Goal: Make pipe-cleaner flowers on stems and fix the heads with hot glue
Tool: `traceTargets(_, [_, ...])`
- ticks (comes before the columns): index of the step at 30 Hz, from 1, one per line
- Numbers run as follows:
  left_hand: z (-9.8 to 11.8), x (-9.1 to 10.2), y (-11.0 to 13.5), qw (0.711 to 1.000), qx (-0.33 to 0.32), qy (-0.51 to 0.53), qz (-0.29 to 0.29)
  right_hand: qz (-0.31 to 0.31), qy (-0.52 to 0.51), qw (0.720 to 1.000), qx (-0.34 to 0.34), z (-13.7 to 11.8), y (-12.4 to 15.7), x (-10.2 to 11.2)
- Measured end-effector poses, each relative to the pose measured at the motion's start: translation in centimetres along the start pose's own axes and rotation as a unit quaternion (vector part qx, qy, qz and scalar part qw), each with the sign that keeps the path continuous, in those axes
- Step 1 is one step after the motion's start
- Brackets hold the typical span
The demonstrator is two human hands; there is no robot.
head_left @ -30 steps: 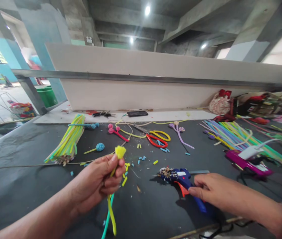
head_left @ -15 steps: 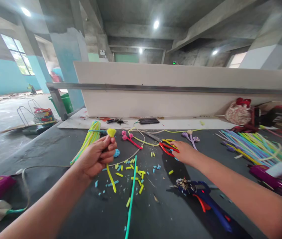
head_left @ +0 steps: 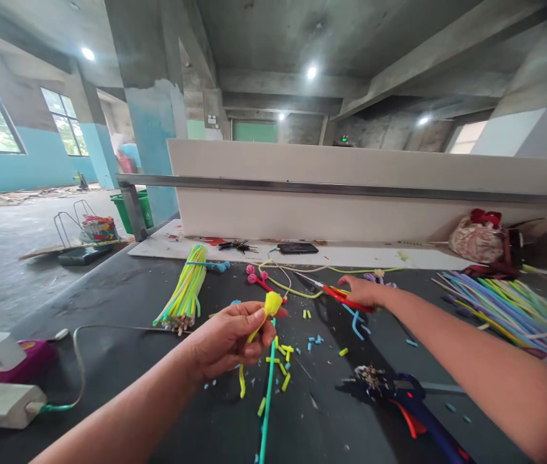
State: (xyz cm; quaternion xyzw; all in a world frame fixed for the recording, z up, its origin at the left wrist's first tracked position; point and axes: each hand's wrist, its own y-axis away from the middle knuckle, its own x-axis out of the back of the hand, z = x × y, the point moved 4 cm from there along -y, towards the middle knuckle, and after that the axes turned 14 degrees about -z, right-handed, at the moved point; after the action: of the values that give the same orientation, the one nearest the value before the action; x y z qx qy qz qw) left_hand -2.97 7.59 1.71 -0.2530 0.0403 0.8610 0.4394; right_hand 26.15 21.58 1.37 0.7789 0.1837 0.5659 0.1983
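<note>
My left hand (head_left: 239, 338) pinches a yellow pipe-cleaner flower (head_left: 273, 303) by its stem, the tuft upright above my thumb and the stem's tail hanging below. Further right, my right hand (head_left: 367, 294) is closed on the red handles of a pair of scissors (head_left: 335, 294), whose blades point left and away from me. A long turquoise pipe cleaner (head_left: 268, 393) lies below my left hand, among short yellow cut pieces (head_left: 286, 382) and blue bits. Just behind the flower are pink ball-tipped stems (head_left: 257, 277), partly hidden by it.
Left of centre lies a bundle of yellow-green pipe cleaners (head_left: 183, 287); another mixed bundle (head_left: 509, 309) is at right. A blue glue gun (head_left: 413, 393) rests near my right forearm. White plugs (head_left: 7, 403) and a cable are at left. A phone (head_left: 297, 249) lies before the white board (head_left: 326, 219).
My left hand has moved right and nearer with the yellow flower, turning it. My right hand has taken hold of the scissors and shifted them slightly right. The view has swung a little left and up.
</note>
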Motion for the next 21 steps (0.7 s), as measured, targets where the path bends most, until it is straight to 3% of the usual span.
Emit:
traceTargets(6, [-0.6,0.0,0.0,1.000,0.005,-0.017,0.006,-0.046,-0.138,0.984,0.104,-0.1,4.9,1.5])
traceTargets(11, [-0.1,-0.7,0.2,1.000,-0.015,-0.024,0.009,-0.015,-0.254,0.938,0.233,-1.8,10.0,1.3])
traceTargets(14, [0.4,-1.1,0.5,0.998,-0.034,-0.045,0.023,-0.024,-0.304,0.906,0.293,-3.5,13.9,-2.0])
traceTargets(16, [0.7,-1.2,0.6,0.996,-0.049,-0.061,0.033,0.005,-0.381,0.860,0.338,-4.3,16.2,-4.9])
traceTargets(19, [0.9,-1.3,0.7,0.994,-0.071,-0.074,0.029,0.076,-0.356,0.883,0.297,-4.2,17.8,-9.3])
traceTargets(21, [0.9,-1.3,0.7,0.993,-0.076,-0.081,0.034,0.151,-0.310,0.887,0.307,-4.0,17.9,-10.9])
